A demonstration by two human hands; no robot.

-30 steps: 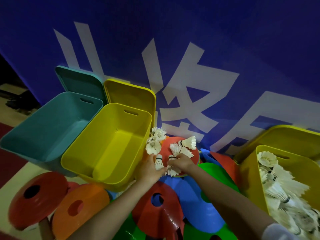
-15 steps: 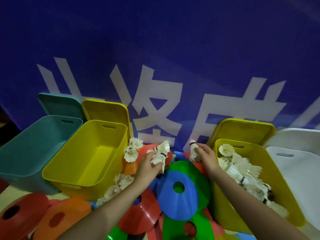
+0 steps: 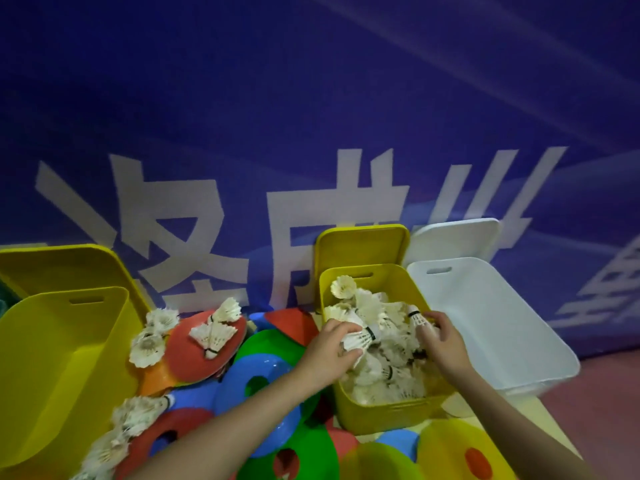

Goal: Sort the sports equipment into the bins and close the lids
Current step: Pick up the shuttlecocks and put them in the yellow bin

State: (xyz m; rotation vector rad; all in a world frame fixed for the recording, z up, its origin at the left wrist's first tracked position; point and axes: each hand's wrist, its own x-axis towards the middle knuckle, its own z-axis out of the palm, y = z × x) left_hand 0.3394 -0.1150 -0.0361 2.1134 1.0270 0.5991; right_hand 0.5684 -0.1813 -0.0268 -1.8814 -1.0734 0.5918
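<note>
Both my hands are over the right yellow bin (image 3: 391, 415), which is heaped with white shuttlecocks (image 3: 384, 372). My left hand (image 3: 330, 351) grips a shuttlecock (image 3: 360, 337) at the bin's left rim. My right hand (image 3: 441, 341) holds another shuttlecock (image 3: 417, 318) above the pile. More loose shuttlecocks (image 3: 214, 332) lie on a red disc cone (image 3: 207, 348) and beside the empty left yellow bin (image 3: 52, 368). Disc cones in blue (image 3: 266, 382), green and red are piled between the bins.
An empty white bin (image 3: 502, 327) stands right of the filled one, its white lid (image 3: 457, 237) leaning on the blue banner wall behind. Yellow lids (image 3: 362, 245) lean behind both yellow bins. Yellow cones (image 3: 457, 452) lie at the lower right on the floor.
Both hands have moved right from the cone pile to the right yellow bin, carrying shuttlecocks. The view has swung right, so the teal bin is out of sight.
</note>
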